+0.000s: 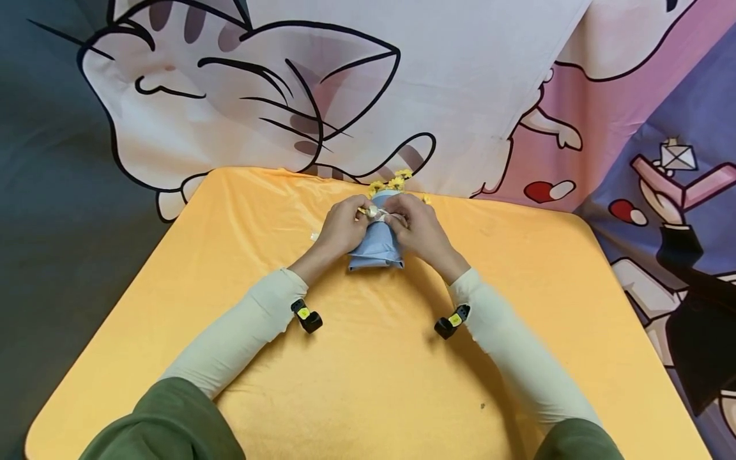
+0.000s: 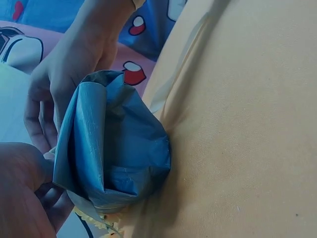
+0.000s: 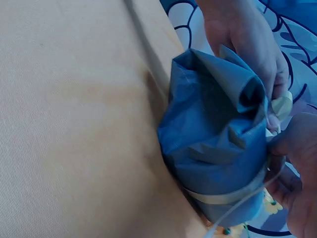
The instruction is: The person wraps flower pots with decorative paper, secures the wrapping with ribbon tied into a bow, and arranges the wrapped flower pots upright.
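Note:
A small bouquet of yellow flowers [image 1: 397, 183] wrapped in blue paper [image 1: 376, 246] lies at the far part of the table, its folded paper end facing me. A pale ribbon [image 3: 223, 198] goes round the wrap, with a loose end trailing and a loop [image 3: 282, 106] by the left fingers. My left hand [image 1: 344, 225] pinches the ribbon on the bouquet's left side. On the opposite side, my right hand [image 1: 422, 227] pinches the ribbon with thumb and fingers. The wrap partly hides the fingertips in the left wrist view.
A yellow cloth [image 1: 368, 370] covers the table. A small white scrap [image 1: 314, 236] lies left of the bouquet, and a yellow bit [image 1: 427, 199] lies to its right. Behind the table's far edge hangs a cartoon-printed curtain [image 1: 460, 96].

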Demonstrator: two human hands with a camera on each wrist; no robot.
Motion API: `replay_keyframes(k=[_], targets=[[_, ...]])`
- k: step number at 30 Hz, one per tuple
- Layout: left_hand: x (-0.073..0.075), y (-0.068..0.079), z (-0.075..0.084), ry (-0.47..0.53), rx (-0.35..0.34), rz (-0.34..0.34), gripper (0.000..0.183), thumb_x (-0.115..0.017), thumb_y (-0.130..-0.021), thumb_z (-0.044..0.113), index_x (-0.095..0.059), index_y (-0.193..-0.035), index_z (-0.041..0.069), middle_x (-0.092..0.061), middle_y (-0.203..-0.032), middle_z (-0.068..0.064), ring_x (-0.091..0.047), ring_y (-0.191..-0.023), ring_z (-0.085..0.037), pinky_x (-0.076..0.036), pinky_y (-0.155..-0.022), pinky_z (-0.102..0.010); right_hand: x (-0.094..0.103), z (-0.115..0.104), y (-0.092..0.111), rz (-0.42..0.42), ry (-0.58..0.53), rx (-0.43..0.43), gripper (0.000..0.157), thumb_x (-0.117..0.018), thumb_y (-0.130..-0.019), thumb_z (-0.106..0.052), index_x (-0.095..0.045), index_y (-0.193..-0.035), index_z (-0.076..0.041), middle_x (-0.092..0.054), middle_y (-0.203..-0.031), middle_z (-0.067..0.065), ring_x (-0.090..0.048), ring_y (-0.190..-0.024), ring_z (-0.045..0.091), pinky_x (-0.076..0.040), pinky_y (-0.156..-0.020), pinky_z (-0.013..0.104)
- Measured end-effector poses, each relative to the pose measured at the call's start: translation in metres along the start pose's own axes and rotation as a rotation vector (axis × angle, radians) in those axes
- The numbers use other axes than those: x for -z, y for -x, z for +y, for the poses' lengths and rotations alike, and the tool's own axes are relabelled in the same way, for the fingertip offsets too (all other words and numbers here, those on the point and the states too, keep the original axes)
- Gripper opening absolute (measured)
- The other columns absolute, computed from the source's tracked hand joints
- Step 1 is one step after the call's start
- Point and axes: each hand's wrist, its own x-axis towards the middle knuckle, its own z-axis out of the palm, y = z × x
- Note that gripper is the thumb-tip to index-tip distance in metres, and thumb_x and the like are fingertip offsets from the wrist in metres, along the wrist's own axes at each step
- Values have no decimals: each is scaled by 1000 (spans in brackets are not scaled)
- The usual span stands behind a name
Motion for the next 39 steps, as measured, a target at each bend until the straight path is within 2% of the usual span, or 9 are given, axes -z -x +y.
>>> replay_keyframes(k=[6,10,13,17,22,27,30,34,39], targets=[[-2,-1,0,-14,-9,-2,8,-71,-113,16,-77,-113,11,-81,-120,-9,-71,-93,-25,-54,-79,-38,6,2,2,25,54,76,7,-79,-107,-9,-79,-110,-3,-75,-112,16,-75,-98,33,-65,-90,48],[-2,1,1,-11,-12,-8,9,-70,-113,18,-77,-113,12,-81,-121,-8,-74,-99,-25,-57,-84,-41,1,6,-2,-12,67,151,8,-75,-110,-11,-74,-112,-3,-74,-113,16,-72,-98,31,-61,-89,46],[-2,2,2,-12,-20,-11,9,-69,-114,17,-76,-112,12,-80,-121,-8,-75,-101,-26,-58,-86,-43,-1,7,-5,-21,74,168,10,-75,-109,-12,-70,-110,-4,-74,-110,16,-68,-95,31,-57,-86,47],[-2,2,2,-21,-28,-14,10,-67,-114,14,-76,-111,13,-81,-119,-8,-74,-98,-26,-56,-86,-43,-1,6,-6,2,85,147,10,-76,-108,-6,-66,-108,-4,-72,-106,16,-66,-94,32,-56,-85,49],[-2,3,3,-53,-32,-17,10,-65,-113,11,-73,-108,16,-80,-105,-6,-70,-87,-23,-52,-83,-40,-2,3,-7,-26,149,143,7,-65,-111,-1,-63,-117,0,-67,-115,21,-68,-108,37,-59,-93,52],[-2,4,7,-83,-89,-18,9,-66,-113,12,-71,-107,16,-78,-101,-7,-65,-78,-23,-47,-77,-40,-5,-2,-7,-39,234,118,16,-55,-115,-4,-59,-129,2,-58,-117,23,-60,-94,35,-59,-84,49],[-2,4,8,-89,-105,-14,8,-66,-112,11,-70,-107,16,-80,-107,-7,-69,-84,-24,-49,-81,-42,-8,-6,-8,-53,280,131,14,-49,-118,-4,-56,-129,0,-57,-114,24,-59,-93,35,-59,-83,48],[-3,5,8,-100,-103,-16,8,-67,-111,9,-70,-107,15,-82,-114,-8,-75,-96,-27,-54,-90,-46,-10,-11,-8,-74,319,140,13,-47,-119,-1,-57,-126,0,-62,-111,25,-62,-98,40,-56,-92,55],[-4,5,6,-86,-94,0,9,-68,-111,8,-75,-108,14,-84,-116,-8,-76,-97,-27,-55,-94,-48,-4,-21,-10,-145,306,8,21,-52,-113,4,-66,-128,4,-69,-121,26,-67,-112,42,-59,-102,53]])
